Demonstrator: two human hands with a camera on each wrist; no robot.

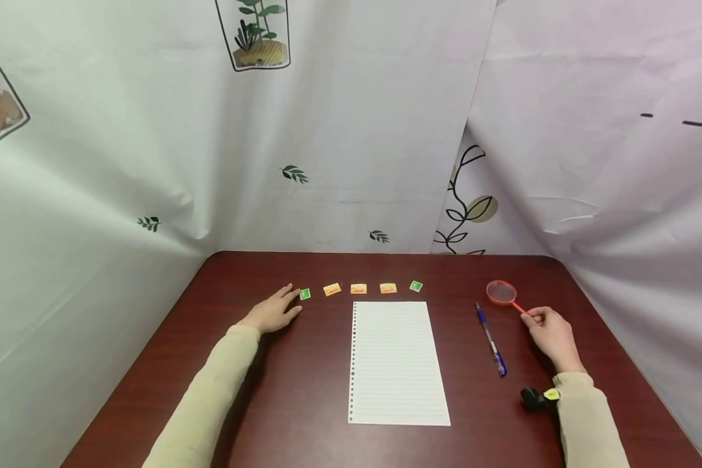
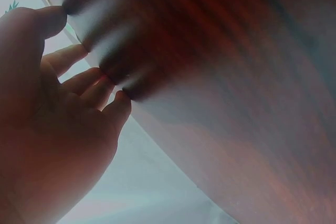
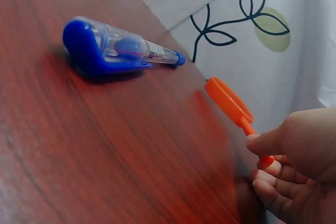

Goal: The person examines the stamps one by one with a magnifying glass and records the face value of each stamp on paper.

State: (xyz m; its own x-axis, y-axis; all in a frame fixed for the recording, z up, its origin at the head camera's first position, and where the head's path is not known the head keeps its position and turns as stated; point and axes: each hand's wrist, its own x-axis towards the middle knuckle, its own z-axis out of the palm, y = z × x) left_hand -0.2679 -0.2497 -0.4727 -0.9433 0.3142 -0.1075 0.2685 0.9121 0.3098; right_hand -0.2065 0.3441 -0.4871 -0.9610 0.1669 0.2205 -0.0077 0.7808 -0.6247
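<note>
My right hand point(image 1: 552, 338) pinches the handle of a red magnifying glass point(image 1: 501, 292) between thumb and fingers; in the right wrist view the magnifying glass point(image 3: 230, 102) looks orange, its ring tilted over the table. My left hand point(image 1: 273, 311) rests near the table's far left, fingers spread and fingertips right by a small green stamp point(image 1: 305, 294). In the left wrist view the left hand point(image 2: 73, 93) has its fingertips at the tabletop. To the right of that stamp, three orange-yellow stamps point(image 1: 359, 288) and another green stamp point(image 1: 416, 286) form a row.
A lined, punched sheet of paper point(image 1: 396, 364) lies mid-table below the stamps. Between it and my right hand lies a blue pen point(image 1: 491, 341). A black wrist camera point(image 1: 535, 398) is on the right sleeve. White patterned cloth point(image 1: 339, 130) hangs behind the dark red table point(image 1: 292, 403).
</note>
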